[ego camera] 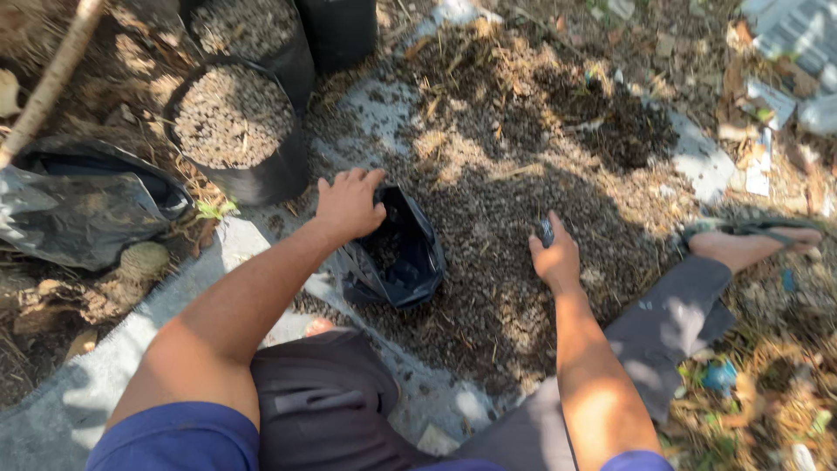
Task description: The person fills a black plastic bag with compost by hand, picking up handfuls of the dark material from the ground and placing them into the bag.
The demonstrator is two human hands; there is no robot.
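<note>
Left to right: two filled grow bags (pixel 234 118) stand ready. Your left hand (pixel 347 205) grips the rim of a nearly empty black bag (pixel 403 253); your right hand (pixel 554 257) closes around a small dark scoop (pixel 545 231) over the soil pile (pixel 523 157).

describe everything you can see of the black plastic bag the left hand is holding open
The small black plastic grow bag looks like thin, glossy, crumpled film. It sits low on the ground, slumped and tilted, with its mouth open upward and toward the pile of dry brown potting mix. A little dark mix shows inside; it is mostly unfilled. The left hand grips its upper left rim, the fingers curled over the edge. It rests partly on pale sheeting, below a filled black bag.
</note>
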